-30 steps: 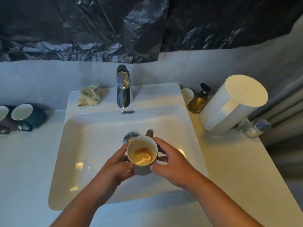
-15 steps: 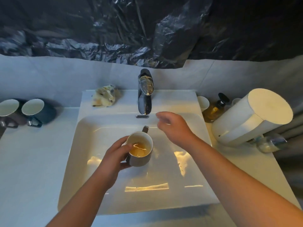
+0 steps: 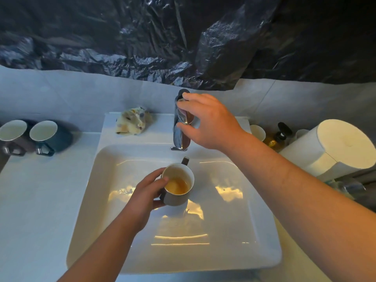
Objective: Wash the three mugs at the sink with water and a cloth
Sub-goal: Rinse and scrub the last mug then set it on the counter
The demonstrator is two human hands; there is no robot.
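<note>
Mug [image 3: 177, 186], brown liquid inside, sits in the sink [image 3: 95, 180], the left grip [image 3: 146, 192] curled round its side. The right grip [image 3: 209, 121] pinches the tap [image 3: 180, 137]. No water shows. A teal mug [image 3: 53, 137] and a dark mug [image 3: 14, 137] lie on the worktop [image 3: 40, 200], and the cloth [image 3: 132, 123] is untouched. Washing seems barely begun.

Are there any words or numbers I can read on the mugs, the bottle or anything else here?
None can be read.
The amber pump bottle: any label is too small and blurred.
The held mug and the white canister show no print.

Left hand [image 3: 145, 192] around mug [image 3: 177, 183], right hand [image 3: 207, 121] on faucet [image 3: 180, 137].
</note>
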